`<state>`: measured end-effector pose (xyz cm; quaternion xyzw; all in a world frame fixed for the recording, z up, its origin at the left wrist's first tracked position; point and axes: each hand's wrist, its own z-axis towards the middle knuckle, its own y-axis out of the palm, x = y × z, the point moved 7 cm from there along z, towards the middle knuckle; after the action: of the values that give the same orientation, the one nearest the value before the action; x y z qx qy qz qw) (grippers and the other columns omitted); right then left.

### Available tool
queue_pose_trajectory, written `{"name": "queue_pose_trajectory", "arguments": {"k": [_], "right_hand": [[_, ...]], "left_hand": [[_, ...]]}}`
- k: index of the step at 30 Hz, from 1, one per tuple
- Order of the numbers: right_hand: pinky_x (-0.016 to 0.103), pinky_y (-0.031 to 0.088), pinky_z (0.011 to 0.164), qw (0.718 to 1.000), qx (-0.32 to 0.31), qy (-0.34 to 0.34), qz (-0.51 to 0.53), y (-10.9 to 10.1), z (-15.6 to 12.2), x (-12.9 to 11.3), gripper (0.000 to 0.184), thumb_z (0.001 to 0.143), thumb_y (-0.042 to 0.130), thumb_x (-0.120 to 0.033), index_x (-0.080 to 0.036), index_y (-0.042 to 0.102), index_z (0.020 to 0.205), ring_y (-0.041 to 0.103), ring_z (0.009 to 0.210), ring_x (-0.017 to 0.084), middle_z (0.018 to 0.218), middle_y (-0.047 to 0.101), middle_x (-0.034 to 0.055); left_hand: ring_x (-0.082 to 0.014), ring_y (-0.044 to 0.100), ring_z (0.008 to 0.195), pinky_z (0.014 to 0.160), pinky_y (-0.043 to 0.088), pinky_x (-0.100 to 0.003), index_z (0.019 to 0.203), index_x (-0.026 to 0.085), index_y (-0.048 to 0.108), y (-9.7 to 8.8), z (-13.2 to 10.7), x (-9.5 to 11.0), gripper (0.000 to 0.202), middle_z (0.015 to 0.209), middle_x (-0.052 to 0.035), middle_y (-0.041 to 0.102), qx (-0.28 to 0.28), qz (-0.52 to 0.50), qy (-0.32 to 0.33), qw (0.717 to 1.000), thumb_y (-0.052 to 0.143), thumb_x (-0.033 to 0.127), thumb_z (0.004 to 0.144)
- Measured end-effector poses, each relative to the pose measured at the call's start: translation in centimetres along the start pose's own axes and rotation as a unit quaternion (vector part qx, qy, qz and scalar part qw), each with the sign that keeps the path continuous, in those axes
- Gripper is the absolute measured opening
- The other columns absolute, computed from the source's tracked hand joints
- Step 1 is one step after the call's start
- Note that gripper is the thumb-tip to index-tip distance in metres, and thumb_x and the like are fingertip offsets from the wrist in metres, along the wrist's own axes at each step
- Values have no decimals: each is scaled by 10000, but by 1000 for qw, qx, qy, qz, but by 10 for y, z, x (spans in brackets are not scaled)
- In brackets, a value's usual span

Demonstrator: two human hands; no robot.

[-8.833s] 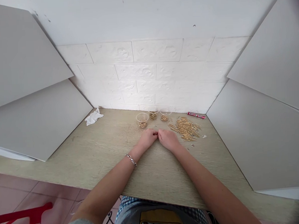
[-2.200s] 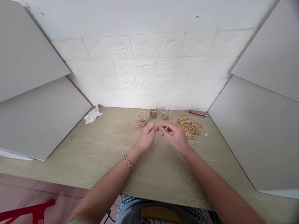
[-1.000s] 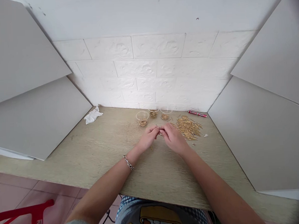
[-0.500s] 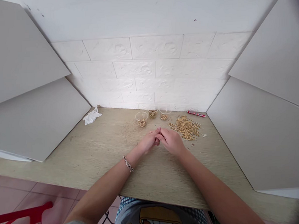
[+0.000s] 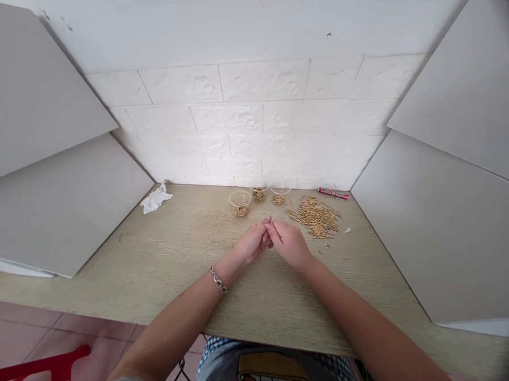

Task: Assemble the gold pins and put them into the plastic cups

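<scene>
My left hand (image 5: 254,240) and my right hand (image 5: 289,242) meet over the middle of the table, thumbs and fingers pressed together. Both are closed, and whatever sits between the fingertips is hidden. Just right of my right hand lies a pile of thin gold-coloured metal pins (image 5: 315,217). Beyond my hands stand small clear plastic cups: a front cup (image 5: 240,205) with small gold pieces, a back cup (image 5: 259,195) with similar contents, and a right cup (image 5: 279,197) holding fewer pieces.
The wooden table (image 5: 155,258) runs up to a white brick-patterned wall (image 5: 242,117). Crumpled white tissue (image 5: 156,199) lies at the back left, and a red tube-shaped packet (image 5: 333,193) at the back right. Grey panels (image 5: 68,211) flank both sides. A red stool (image 5: 61,368) stands lower left.
The right thumb and fingers have shifted slightly against the left fingertips. Both hands stay together in nearly the same place, and the cups and pile look unchanged.
</scene>
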<state>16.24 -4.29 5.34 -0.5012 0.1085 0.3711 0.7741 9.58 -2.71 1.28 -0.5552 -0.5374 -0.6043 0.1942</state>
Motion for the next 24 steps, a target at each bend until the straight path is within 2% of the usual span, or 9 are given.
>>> {"name": "queue_pose_trajectory", "arguments": {"k": [6,11,13,15,18,20,24], "right_hand": [[233,316,547,1000,17,-17,9,-4,-1,-7,372,889,288,-323,-185,481,603,469,535,117,562,532,16],[229,280,520,999,38,-14,34,-5,1,-1,354,876,319,-307,-183,427,562,406,500,98,514,460,-18],[234,244,490,997,68,12,31,-11,5,15,383,867,338,-337,-184,365,517,336,466,92,475,378,-35],[238,231,481,994,92,61,23,-21,10,42,408,862,345,-379,-185,352,503,304,458,93,463,342,-42],[238,279,522,983,112,145,-34,-43,14,89,351,851,365,-389,-173,490,604,397,525,115,536,460,-18],[253,335,614,976,91,174,-98,-56,15,114,243,832,401,-323,-173,588,793,488,677,147,731,577,27],[357,348,757,936,2,243,-253,-71,6,150,277,818,398,-246,-217,627,972,502,887,221,980,575,89]], "left_hand": [[-54,312,408,452,253,-219,395,157,292,1,0,0,538,379,42,319,-15,-27,-20,999,558,510,702],[-59,333,410,458,283,-216,427,152,346,-9,4,11,480,400,45,323,4,-62,9,998,550,457,736],[-59,325,413,458,302,-211,459,153,360,-17,5,22,444,427,49,311,14,-96,39,995,529,427,764],[-55,324,425,463,323,-201,507,151,381,-24,5,32,385,472,50,320,23,-138,62,988,517,380,785],[-49,358,465,493,361,-190,602,143,438,-27,6,35,265,554,42,366,14,-171,54,984,519,308,793],[-44,372,484,500,373,-181,656,138,467,-26,6,31,195,595,36,390,1,-173,36,984,537,270,781],[-35,380,491,505,390,-169,716,130,503,-23,6,25,110,618,33,407,-8,-169,16,986,568,212,751]]}}
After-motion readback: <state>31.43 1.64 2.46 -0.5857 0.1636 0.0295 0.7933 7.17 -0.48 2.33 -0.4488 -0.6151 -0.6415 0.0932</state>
